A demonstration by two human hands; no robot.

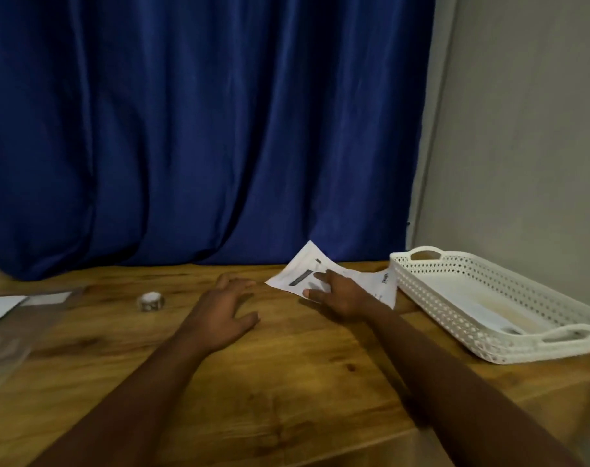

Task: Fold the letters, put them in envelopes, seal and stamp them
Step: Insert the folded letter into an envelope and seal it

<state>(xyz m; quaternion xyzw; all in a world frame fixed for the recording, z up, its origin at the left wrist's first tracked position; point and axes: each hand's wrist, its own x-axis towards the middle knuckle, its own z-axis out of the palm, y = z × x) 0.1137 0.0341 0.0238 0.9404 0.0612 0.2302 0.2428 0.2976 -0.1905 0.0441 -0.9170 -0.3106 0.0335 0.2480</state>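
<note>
Nearest the camera, the wooden desk (286,392) shows a broad stretch of bare grain between the two forearms, running from its near edge up to the hands.

The left hand (219,311) lies palm down on the wood, to the left of the letter, fingers spread and relaxed, gripping nothing. Left of that hand stands a small roll of patterned tape or stamps (151,301), which one is too blurred to tell, well apart from the letter with open wood around it. Further left, at the desk's left edge, lies a clear plastic sleeve (13,338) with a white sheet (0,308) beside or under it; blur hides which.

The right hand (340,296) rests on the letter (307,274), fingers mostly straight and laid over the paper with the thumb at the sheet's near edge. The letter is a printed white sheet, crumpled and lifted at its far corner, lying near the desk's back edge.

Just right of the letter, with its left rim almost touching the paper's right corner, sits a white perforated plastic tray (421,298) with handle slots at both ends; something white lies inside.

Beyond the letter, a blue curtain (202,129) hangs down to the back edge, and a grey wall (522,146) rises behind the tray.
</note>
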